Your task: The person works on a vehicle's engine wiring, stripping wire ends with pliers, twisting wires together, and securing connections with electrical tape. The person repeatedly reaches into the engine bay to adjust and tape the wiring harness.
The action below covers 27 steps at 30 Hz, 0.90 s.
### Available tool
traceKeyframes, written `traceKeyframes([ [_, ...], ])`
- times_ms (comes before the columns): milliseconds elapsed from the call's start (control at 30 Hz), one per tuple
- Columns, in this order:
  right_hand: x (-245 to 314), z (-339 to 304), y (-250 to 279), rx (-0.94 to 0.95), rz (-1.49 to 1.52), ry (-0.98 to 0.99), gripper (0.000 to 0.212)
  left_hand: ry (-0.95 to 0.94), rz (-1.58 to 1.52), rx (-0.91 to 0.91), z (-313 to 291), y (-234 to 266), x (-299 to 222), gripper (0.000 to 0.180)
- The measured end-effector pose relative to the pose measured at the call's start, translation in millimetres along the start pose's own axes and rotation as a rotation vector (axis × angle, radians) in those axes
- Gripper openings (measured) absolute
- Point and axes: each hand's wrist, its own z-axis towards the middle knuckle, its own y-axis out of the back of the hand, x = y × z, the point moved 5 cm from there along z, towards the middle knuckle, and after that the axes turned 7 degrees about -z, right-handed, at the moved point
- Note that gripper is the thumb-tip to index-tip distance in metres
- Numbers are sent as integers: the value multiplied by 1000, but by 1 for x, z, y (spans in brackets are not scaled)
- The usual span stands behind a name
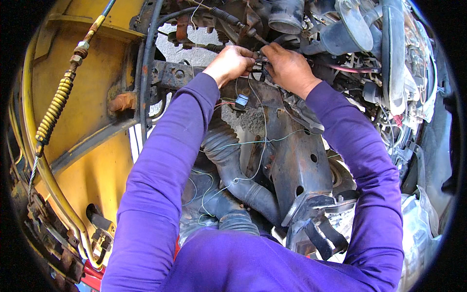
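My left hand point(233, 64) and my right hand point(290, 67) meet at the top middle, above a rusty metal frame beam. The fingers of both are closed in a pinch. A small, thin piece lies between the fingertips; it is mostly hidden and I cannot make out its kind. Just below the hands, a thin pale wire point(265, 129) hangs down and loops over a black ribbed hose point(224, 146). A small blue connector point(241, 100) with red wires sits under my left hand. Above my right hand, a dark cable point(238, 22) slants down toward the fingers.
On the left stands a yellow body panel point(92, 92) with a spring-covered cable point(57, 104). A grey pipe end point(286, 20) and a pink hose point(350, 69) lie to the upper right. A holed metal beam point(296, 155) runs down the middle, beside thin green wires point(243, 143).
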Motion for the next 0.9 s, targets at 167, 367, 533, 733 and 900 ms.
traceKeyframes([
  [167, -3, -2, -6, 18, -57, 28, 26, -94, 135, 47, 0, -3, -3, 27],
  [367, -3, -2, -6, 45, -64, 26, 25, -35, 170, 95, 0, -4, -3, 38],
  [533, 0, 1, -5, 76, -77, 54, 22, -90, 168, 46, -1, -4, -2, 28],
  [733, -3, 0, -10, 63, 46, -31, 23, -108, 215, 54, -1, -7, -3, 30],
  [900, -23, 8, -25, 211, 283, -293, 28, -101, 261, 61, -4, -10, -10, 29],
])
